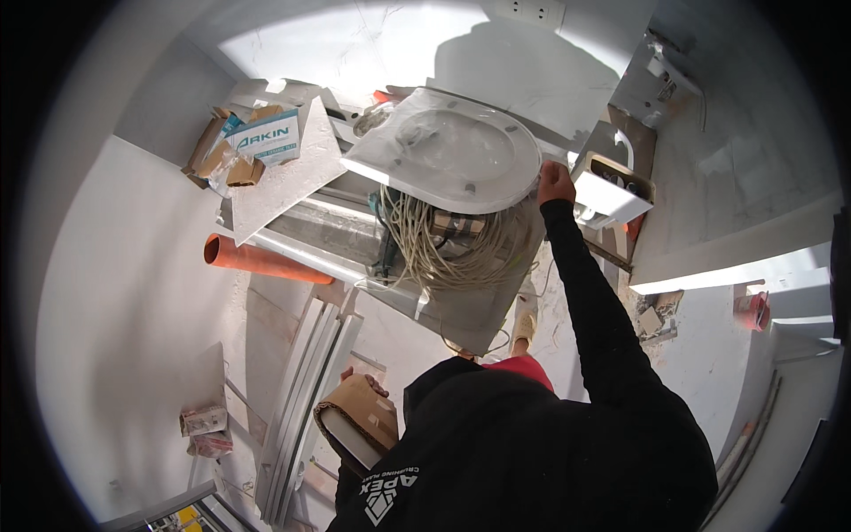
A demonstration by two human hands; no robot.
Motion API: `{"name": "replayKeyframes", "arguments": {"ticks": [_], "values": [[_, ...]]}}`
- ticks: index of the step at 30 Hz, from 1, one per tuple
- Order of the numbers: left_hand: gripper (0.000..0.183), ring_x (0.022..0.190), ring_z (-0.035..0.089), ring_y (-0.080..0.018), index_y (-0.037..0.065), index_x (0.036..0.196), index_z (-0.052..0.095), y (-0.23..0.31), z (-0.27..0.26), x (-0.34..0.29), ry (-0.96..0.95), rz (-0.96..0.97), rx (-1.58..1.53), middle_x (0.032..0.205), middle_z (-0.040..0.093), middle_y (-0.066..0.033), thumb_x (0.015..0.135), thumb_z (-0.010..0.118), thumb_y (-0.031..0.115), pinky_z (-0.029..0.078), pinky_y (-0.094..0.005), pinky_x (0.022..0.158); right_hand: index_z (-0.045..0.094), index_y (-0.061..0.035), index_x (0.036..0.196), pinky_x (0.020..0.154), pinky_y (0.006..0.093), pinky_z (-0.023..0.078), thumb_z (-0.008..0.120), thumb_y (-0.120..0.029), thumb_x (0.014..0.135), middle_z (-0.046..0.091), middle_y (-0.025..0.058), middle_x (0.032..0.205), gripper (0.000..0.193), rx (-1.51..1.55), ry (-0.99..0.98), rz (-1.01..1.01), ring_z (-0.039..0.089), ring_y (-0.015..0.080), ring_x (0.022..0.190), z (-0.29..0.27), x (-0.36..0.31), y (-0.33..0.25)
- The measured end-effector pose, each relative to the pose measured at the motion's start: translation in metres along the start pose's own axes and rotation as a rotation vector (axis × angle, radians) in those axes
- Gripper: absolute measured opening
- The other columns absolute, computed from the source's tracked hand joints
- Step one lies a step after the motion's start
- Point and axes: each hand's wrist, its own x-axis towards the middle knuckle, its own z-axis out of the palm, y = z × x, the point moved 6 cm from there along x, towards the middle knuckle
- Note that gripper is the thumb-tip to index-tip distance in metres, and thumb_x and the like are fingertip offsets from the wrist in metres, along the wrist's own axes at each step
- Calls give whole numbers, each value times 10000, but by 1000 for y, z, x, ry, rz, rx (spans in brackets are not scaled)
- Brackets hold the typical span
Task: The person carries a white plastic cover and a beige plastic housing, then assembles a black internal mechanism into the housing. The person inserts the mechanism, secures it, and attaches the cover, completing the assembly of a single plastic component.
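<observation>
Finding the toilet seat [443, 151] long axis left-to-right, we have our right hand [557, 183] nearer, at its right end, grip unclear, left hand [377, 387] well apart, clasping cardboard [370, 401]

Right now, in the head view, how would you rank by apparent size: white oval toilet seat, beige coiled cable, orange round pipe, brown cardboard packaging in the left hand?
1. White oval toilet seat
2. Beige coiled cable
Last, unranked: orange round pipe, longer, and brown cardboard packaging, broader and nearer the camera.
</observation>
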Motion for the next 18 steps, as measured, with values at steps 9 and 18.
{"name": "replayKeyframes", "arguments": {"ticks": [9, 18], "values": [[666, 707, 711, -301, 31, 946, 728, 20, 80, -30, 246, 210, -35, 834, 737, -142, 906, 568, 676, 595, -427, 708, 465, -17, 1452, 994, 399, 519, 647, -522, 971, 637, 202, 1313, 721, 448, -1544, 136, 660, 281, 1158, -72, -249, -180], [868, 891, 728, -281, 21, 1201, 685, 190, 204, -75, 269, 417, 243, 1051, 746, -145, 899, 475, 807, 583, -372, 833, 430, 62, 1400, 1005, 379, 505, 746, -532, 903, 668, 228, 1207, 837, 259, -1128, 209, 668, 280, 1131, -71, -174, -126]]}}
